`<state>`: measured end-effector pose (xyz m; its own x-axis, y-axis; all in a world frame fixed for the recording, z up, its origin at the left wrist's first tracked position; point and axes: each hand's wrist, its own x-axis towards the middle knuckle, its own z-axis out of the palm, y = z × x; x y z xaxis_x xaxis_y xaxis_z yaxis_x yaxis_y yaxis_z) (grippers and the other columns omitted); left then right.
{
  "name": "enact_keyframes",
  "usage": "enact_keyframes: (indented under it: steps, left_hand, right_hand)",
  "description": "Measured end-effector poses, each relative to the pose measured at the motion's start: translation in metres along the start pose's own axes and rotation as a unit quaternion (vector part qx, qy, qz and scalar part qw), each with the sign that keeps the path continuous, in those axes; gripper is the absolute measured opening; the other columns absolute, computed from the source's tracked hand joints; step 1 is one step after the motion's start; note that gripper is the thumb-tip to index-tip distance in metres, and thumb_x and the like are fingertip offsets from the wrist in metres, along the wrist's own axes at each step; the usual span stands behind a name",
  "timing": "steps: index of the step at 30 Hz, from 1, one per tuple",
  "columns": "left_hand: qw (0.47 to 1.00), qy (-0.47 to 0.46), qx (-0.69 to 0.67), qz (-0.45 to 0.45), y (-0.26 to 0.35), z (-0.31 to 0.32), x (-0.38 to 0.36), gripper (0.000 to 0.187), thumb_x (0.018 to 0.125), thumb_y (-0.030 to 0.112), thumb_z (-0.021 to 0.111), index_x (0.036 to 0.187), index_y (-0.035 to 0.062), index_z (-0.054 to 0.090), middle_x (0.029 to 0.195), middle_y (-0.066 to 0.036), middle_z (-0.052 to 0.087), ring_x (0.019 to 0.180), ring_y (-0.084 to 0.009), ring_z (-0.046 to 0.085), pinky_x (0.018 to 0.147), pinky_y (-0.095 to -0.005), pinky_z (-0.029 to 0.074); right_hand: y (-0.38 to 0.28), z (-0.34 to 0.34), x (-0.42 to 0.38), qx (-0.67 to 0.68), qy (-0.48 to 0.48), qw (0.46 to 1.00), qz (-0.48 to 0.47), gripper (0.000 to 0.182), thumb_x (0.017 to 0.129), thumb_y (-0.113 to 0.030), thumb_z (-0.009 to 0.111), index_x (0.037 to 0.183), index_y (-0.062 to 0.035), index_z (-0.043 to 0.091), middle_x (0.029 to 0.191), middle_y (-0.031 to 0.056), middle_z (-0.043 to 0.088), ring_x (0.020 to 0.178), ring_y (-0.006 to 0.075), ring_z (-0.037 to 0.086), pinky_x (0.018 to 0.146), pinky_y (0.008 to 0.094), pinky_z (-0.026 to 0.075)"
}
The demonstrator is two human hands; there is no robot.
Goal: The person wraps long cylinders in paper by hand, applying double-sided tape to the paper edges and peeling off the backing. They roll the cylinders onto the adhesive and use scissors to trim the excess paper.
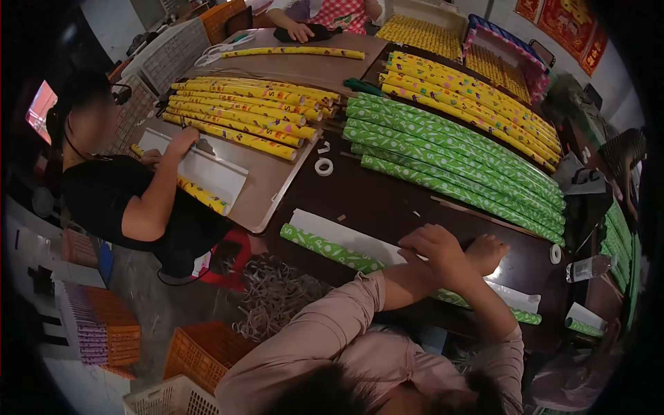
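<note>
My forearms cross over a green patterned roll of wrapping paper (332, 250), which lies along the near table edge with a white sheet edge folded out. My right hand (432, 245) reaches to the left, above the roll, its fingers bent and apart. My left hand (487, 254) passes under the right forearm and rests near the tabletop to the right of it, fingers loosely bent. I see nothing held in either hand. The crossed arms hide the roll's middle part.
Several green rolls (449, 162) and yellow rolls (477, 111) lie farther back. White tape (324, 167), a second tape roll (555, 254) and a plastic bottle (590, 268) are on the table. A co-worker (124, 187) handles a yellow roll at left; another person's hand (299, 32) is at the back.
</note>
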<state>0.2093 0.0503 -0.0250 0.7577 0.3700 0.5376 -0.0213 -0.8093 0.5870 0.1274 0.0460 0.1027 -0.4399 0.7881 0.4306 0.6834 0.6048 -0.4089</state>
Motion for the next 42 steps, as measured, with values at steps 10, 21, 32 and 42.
enact_keyframes:
  steps: [10,21,32,42]
  left_hand:
    - [0.999,-0.016,-0.022,-0.039,-0.003,0.006,0.002,0.009,0.086,0.013,0.056,0.088,0.005,0.057,0.086,-0.015,0.063,0.086,-0.0363,0.058,0.077,-0.0489,0.046]
    - [0.997,-0.041,-0.054,-0.049,-0.004,0.0,0.001,0.007,0.084,0.012,0.057,0.085,0.0048,0.056,0.083,-0.016,0.061,0.083,-0.0364,0.058,0.074,-0.0497,0.045]
    - [0.994,-0.035,-0.095,-0.033,-0.008,0.0,0.002,0.005,0.084,0.012,0.057,0.085,0.0069,0.056,0.083,-0.016,0.061,0.082,-0.0361,0.058,0.072,-0.0489,0.045]
    - [0.995,-0.048,-0.08,-0.045,-0.008,0.008,0.006,0.006,0.082,0.012,0.057,0.084,0.0066,0.056,0.082,-0.014,0.062,0.082,-0.0353,0.059,0.074,-0.048,0.046]
  right_hand:
    - [0.018,-0.026,-0.136,-0.211,-0.058,0.963,-0.158,0.035,0.07,-0.031,0.08,0.082,-0.0069,0.058,0.075,0.0032,0.052,0.068,0.0219,0.053,0.056,0.0342,0.043]
    - [0.016,-0.044,-0.214,-0.242,-0.084,0.956,0.142,0.047,0.061,-0.03,0.08,0.094,-0.0029,0.06,0.081,0.0111,0.056,0.077,0.0327,0.055,0.069,0.0444,0.046]
    - [0.021,-0.041,-0.222,-0.26,-0.067,0.955,0.122,0.048,0.072,-0.04,0.074,0.095,-0.0013,0.059,0.08,0.011,0.055,0.074,0.0309,0.055,0.064,0.0427,0.044]
    - [0.008,-0.062,-0.167,-0.156,0.041,0.973,0.166,0.022,0.071,0.0,0.071,0.091,0.0001,0.06,0.081,0.0133,0.061,0.076,0.0346,0.058,0.064,0.0432,0.045]
